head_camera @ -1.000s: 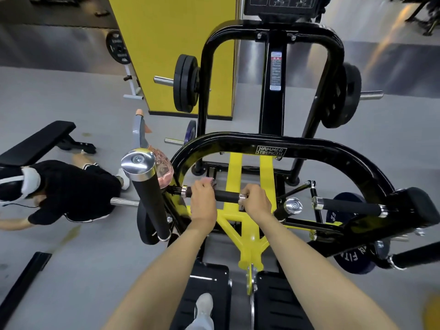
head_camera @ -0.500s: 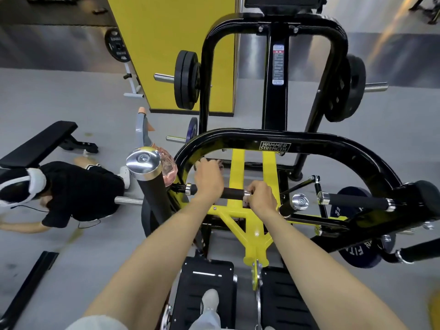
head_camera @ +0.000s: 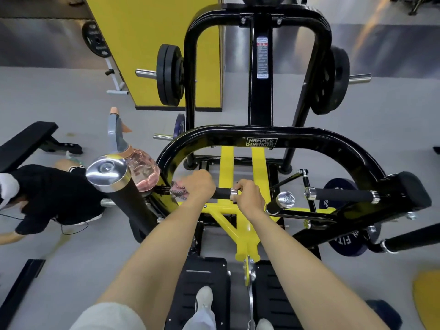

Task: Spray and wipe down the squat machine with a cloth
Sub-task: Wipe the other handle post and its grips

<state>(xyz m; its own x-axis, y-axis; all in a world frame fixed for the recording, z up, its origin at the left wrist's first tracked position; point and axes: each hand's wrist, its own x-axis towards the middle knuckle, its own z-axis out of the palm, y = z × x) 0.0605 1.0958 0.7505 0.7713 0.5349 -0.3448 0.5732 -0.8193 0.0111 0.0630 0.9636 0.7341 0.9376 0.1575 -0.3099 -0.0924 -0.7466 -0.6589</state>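
Left hand curls over a crumpled cloth of pink and dark woven pattern, holding it round the short black foam-covered handle of the squat machine. The machine is a heavy frame of glossy black curved tubing, with flat yellow steel beams running beneath both hands. Right hand, just right of the left, wraps its fingers round the handle's free end at a chrome collar. Just left of the left hand is a translucent pink plastic spray bottle with a grey trigger head. It is partly hidden behind a thick black post capped by a polished chrome disc. Beyond the hands, round black weight plates hang on chrome pegs. Well left of the left hand, a person in a black shirt lies on the smooth grey floor.
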